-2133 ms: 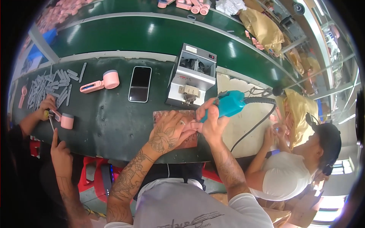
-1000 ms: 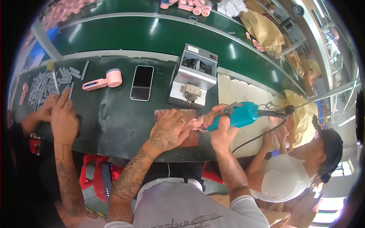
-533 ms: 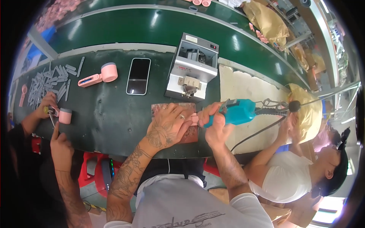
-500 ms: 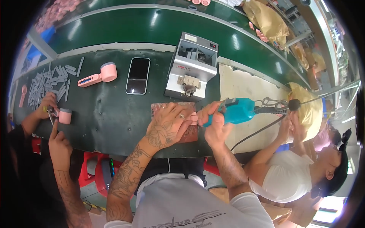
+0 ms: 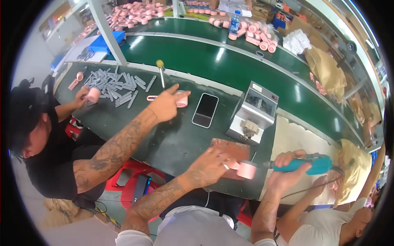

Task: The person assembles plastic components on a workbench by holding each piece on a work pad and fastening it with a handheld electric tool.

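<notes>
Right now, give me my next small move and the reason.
I'd probably draw the left hand back slightly so the pink piece sits over the reddish board: its round end juts past the board's right edge in this view, while the teal driver in the right hand is apart from it, leaving room to shift.

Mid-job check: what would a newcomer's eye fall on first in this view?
Probably the bright teal handheld power tool, gripped in the person's right hand toward the right of the picture. Next might come the round-headed pink plastic device in the left hand, at the flat reddish board near the bench's front edge. Then the heap of slim grey strips at the bench's far left.
</notes>
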Tool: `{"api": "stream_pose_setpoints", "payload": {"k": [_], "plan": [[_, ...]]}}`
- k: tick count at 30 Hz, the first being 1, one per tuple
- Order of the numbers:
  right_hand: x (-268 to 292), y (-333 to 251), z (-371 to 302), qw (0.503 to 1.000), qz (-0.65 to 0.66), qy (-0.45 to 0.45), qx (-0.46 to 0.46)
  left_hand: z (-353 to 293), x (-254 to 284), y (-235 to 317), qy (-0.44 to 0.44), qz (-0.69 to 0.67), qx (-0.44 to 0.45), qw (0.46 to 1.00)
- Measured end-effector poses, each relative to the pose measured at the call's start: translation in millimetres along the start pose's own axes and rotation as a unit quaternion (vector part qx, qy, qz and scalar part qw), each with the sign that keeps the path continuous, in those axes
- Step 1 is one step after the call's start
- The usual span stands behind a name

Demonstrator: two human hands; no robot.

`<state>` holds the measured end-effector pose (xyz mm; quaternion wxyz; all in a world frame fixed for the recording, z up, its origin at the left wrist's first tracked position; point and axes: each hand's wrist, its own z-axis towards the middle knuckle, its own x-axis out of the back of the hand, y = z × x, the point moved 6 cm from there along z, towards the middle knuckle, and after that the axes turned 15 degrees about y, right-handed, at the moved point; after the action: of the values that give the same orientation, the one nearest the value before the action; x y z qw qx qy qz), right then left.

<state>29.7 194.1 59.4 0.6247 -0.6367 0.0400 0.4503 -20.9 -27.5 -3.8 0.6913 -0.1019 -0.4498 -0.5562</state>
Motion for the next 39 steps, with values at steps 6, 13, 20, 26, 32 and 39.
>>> {"api": "stream_pose_setpoints", "payload": {"k": [6,13,20,26,32,39], "plan": [[6.1,21.2,43.5,0.984,-0.137,0.064,0.096,-23.5,64.3,-60.2,0.131,0.077,0.113,0.982],[19.7,65.3,86.0,0.959,-0.231,0.078,0.143,-17.4,102.8,-127.2,0.160,0.215,0.156,0.951],[33.2,72.3,64.3,0.955,-0.243,0.044,0.164,-8.6,119.6,-235.8,0.129,0.334,0.175,0.917],[37.4,85.8,57.7,0.970,-0.227,0.026,0.079,14.3,85.8,-194.9,0.319,0.087,0.159,0.930],[39.2,91.2,57.3,0.964,-0.236,-0.021,0.121,-12.2,23.8,-209.2,0.289,-0.080,0.341,0.891],[40.1,93.3,51.0,0.971,-0.220,-0.019,0.094,-8.1,18.6,-212.9,0.246,-0.047,0.382,0.889]]}}
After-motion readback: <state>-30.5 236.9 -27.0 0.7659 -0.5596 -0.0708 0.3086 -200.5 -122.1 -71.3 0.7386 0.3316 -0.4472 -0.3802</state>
